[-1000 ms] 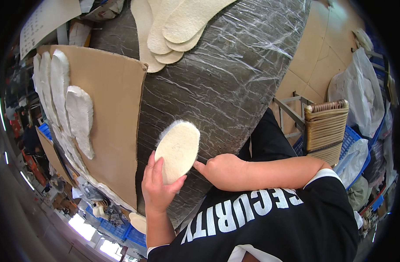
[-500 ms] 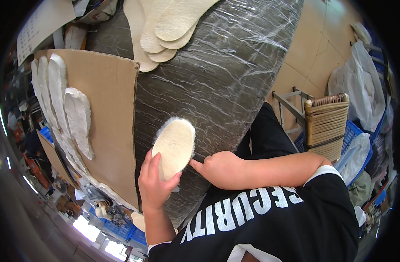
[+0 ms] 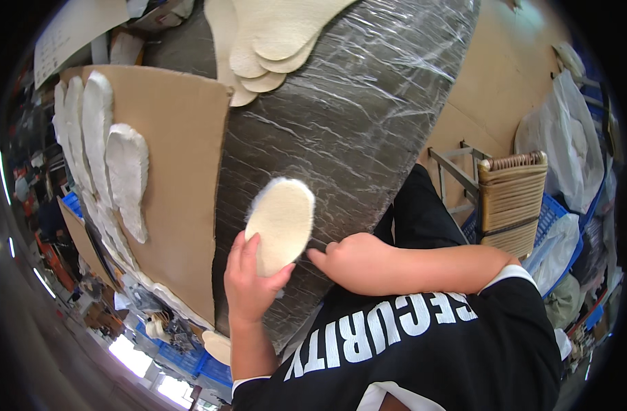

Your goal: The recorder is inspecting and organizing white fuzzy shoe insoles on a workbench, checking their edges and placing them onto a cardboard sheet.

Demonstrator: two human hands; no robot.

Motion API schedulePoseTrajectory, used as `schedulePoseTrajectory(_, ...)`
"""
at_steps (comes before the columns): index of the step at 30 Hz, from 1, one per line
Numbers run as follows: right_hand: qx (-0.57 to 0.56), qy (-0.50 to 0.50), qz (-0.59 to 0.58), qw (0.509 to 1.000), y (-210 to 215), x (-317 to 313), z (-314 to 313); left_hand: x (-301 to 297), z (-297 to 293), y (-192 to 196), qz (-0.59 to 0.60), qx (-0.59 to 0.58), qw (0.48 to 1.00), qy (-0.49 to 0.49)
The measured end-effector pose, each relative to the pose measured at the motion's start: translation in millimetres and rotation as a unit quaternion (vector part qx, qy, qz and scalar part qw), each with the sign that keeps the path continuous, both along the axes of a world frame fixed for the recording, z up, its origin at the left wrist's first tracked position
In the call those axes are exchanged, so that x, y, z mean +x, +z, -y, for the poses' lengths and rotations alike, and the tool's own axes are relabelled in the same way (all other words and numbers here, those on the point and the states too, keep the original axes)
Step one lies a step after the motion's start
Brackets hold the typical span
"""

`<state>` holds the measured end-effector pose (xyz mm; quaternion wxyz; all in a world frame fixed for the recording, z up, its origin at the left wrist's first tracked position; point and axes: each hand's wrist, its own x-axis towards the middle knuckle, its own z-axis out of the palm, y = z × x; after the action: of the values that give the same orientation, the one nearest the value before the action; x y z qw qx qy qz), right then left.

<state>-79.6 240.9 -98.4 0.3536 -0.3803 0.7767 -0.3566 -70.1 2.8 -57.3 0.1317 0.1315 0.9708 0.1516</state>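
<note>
- In the head view, our left hand (image 3: 248,284) grips a pale insole (image 3: 282,222), fingers on its upper face at the left and thumb by the lower right edge.
- That insole is in front of us, above the dark table (image 3: 341,151) and right of the cardboard (image 3: 176,185); its smooth side faces up and white fluff shows along the far and left rim.
- Our right hand (image 3: 358,264) is curled, with the index finger reaching toward the insole's right edge; we cannot tell whether the fingertip touches it, nor whether the palm holds anything.
- To work this edge well, we would judge that the left hand should pinch firmly but lightly, so the soft sheet neither bends nor slips.
- The right fingertip should probably follow the rim in short, even strokes, with the left hand turning the insole to meet it.
- We would watch the fluff at the border, since it could hide the true edge.
- More pale insoles (image 3: 279,34) overlap at the table's far end, and white fluffy pieces (image 3: 127,171) lie on the cardboard, all well apart from our hands.
</note>
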Motion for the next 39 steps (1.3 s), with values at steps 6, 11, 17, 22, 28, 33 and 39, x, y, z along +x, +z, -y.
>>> schedulePoseTrajectory(6, -0.052, -0.183, -0.138, 0.972, 9, -24, -40, 6, -25, -5, -0.033, 0.015, 0.999, -0.028)
schedulePoseTrajectory(11, -0.035, -0.172, -0.18, 0.968, 10, -41, -36, 6, -35, -6, -0.029, 0.064, 0.996, -0.057)
schedulePoseTrajectory(17, -0.068, -0.081, -0.16, 0.981, -10, -44, -24, -2, -34, 5, 0.035, 0.113, 0.993, -0.029)
schedulePoseTrajectory(22, -0.075, -0.09, -0.154, 0.981, -9, -47, -30, 8, -15, 18, 0.07, 0.192, 0.971, 0.128)
schedulePoseTrajectory(28, -0.051, -0.074, -0.15, 0.985, -4, -52, -30, 7, -4, 10, 0.116, 0.206, 0.948, 0.21)
schedulePoseTrajectory(33, -0.023, -0.064, -0.161, 0.985, -3, -55, -27, 4, -7, 3, 0.09, 0.176, 0.956, 0.214)
schedulePoseTrajectory(39, 0.0, -0.059, -0.163, 0.985, -2, -57, -26, 2, -8, 1, 0.089, 0.168, 0.953, 0.236)
